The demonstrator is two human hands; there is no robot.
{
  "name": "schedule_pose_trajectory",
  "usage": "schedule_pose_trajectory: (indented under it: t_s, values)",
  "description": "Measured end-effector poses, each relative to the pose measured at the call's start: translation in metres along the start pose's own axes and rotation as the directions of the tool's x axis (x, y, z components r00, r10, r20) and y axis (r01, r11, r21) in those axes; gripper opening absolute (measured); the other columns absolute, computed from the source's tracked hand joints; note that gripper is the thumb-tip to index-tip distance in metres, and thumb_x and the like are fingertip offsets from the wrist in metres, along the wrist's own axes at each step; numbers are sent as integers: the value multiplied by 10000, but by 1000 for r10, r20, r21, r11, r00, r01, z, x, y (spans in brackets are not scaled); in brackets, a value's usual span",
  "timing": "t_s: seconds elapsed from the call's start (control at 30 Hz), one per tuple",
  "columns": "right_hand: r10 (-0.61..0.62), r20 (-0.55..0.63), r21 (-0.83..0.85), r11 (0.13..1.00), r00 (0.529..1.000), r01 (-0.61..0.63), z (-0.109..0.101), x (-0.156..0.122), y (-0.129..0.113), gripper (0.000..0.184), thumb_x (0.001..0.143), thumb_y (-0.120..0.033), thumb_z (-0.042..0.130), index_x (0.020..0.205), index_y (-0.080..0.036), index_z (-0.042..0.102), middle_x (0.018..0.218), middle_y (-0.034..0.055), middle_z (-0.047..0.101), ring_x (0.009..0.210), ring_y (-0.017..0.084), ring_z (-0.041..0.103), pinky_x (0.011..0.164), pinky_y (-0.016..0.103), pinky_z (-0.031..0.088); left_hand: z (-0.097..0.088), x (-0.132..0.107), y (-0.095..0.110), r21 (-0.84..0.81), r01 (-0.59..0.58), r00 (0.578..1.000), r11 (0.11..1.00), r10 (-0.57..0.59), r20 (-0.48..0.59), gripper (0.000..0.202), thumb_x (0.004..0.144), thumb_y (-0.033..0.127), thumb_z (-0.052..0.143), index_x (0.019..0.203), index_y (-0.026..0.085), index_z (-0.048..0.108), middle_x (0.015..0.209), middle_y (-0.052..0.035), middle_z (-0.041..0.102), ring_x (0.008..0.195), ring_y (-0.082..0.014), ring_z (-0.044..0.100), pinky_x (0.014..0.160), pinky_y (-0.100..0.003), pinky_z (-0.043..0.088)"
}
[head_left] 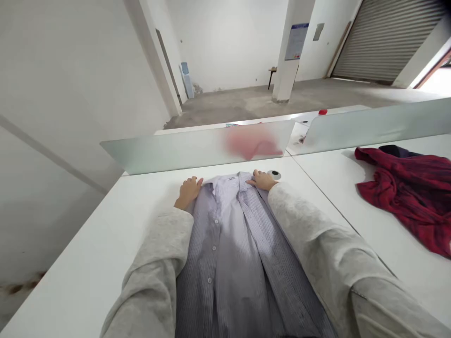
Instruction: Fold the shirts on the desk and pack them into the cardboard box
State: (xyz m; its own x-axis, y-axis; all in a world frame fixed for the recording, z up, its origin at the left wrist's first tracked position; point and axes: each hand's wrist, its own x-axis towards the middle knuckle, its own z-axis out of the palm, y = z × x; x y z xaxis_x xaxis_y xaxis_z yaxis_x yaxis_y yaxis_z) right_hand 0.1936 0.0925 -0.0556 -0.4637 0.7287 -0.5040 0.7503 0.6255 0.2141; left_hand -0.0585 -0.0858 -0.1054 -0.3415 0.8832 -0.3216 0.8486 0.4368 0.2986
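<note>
A grey-purple striped button shirt (232,225) lies spread on the white table with its collar at the far end. Its front is unbuttoned and parted, so the inside of the back shows between the two halves; white buttons run down the left half. My left hand (189,191) is closed on the shirt's left shoulder edge, fingers bent and thumb toward the collar. At the opposite shoulder, beside the collar, my right hand (262,180) pinches the fabric. The shirt's lower end runs out of view toward me.
A low frosted divider (200,148) crosses the table's far side, with something red blurred behind it. Just past my right hand is a round cable-hole cover (275,174). A crumpled red plaid garment (408,192) lies on the right-hand table (338,173), beyond a seam.
</note>
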Motion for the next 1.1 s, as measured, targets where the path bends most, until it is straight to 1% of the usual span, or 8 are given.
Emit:
schedule_pose_trajectory:
  t_s: [0.17, 0.33, 0.43, 0.57, 0.73, 0.87, 1.0, 1.1]
  values:
    - [-297, -51, -89, 952, 953, 292, 37, -32, 18, 754, 854, -599, 453, 1449, -161, 303, 1504, 196, 221, 1384, 379, 180, 1064, 563, 222, 24, -66, -13, 39, -188, 981, 981, 185, 64, 479, 916, 461, 343, 1243, 175, 545, 1401, -118, 460, 1321, -305, 358, 1075, -468, 265]
    - [-551, -42, -18, 834, 833, 551, 61, -97, 2, 768, 855, -666, 354, 1470, -214, 272, 1524, 167, 161, 1393, 382, 142, 1062, 610, 205, 51, -148, -24, 50, -342, 939, 938, 339, 55, 592, 911, 536, 301, 1389, 208, 418, 1478, -100, 354, 1365, -320, 286, 1095, -498, 250]
    - [-543, 53, 52, 840, 838, 541, 73, -108, -13, 779, 855, -693, 292, 1480, -232, 235, 1528, 150, 151, 1395, 381, 125, 1056, 637, 189, 69, -156, -23, 5, -305, 944, 952, 301, 131, 659, 885, 591, 315, 1413, 204, 384, 1500, -138, 294, 1353, -382, 278, 1047, -522, 304]
    - [-505, 89, 80, 863, 858, 499, 75, -80, -19, 758, 874, -675, 264, 1489, -237, 192, 1539, 118, 113, 1405, 364, 84, 1073, 632, 146, 78, -122, -23, -50, -255, 950, 966, 260, 170, 737, 847, 660, 326, 1447, 233, 306, 1516, -166, 236, 1360, -411, 235, 1036, -559, 282]
    - [-411, 133, 124, 910, 902, 397, 56, -33, -24, 710, 899, -619, 312, 1488, -243, 188, 1545, 99, 107, 1414, 332, 76, 1095, 595, 122, 63, -65, -21, -111, -205, 944, 972, 226, 242, 727, 870, 626, 301, 1450, 188, 292, 1503, -170, 269, 1374, -368, 221, 1058, -529, 238]
    - [-363, 182, 179, 926, 914, 332, 26, -22, -25, 721, 902, -564, 398, 1485, -190, 196, 1544, 124, 101, 1409, 335, 78, 1095, 557, 126, 39, -46, -21, -135, -184, 935, 974, 215, 282, 736, 885, 590, 278, 1452, 121, 257, 1497, -186, 275, 1385, -328, 217, 1078, -478, 223]
    - [-402, 169, 193, 909, 900, 369, -13, -52, 6, 589, 911, -405, 487, 1423, -146, 350, 1489, 133, 296, 1331, 235, 321, 1062, 360, 268, 7, -82, -48, -99, -187, 925, 977, 209, 316, 719, 878, 583, 257, 1430, 126, 313, 1496, -174, 287, 1378, -309, 259, 1088, -495, 220]
    - [-349, 246, 148, 935, 904, 321, -34, -101, 46, 401, 891, -321, 533, 1244, -135, 569, 1136, 108, 638, 955, 145, 604, 823, 241, 410, -12, -145, -86, -120, -219, 916, 968, 246, 317, 658, 838, 591, 341, 1333, 178, 478, 1375, -115, 495, 1233, -277, 485, 1040, -433, 330]
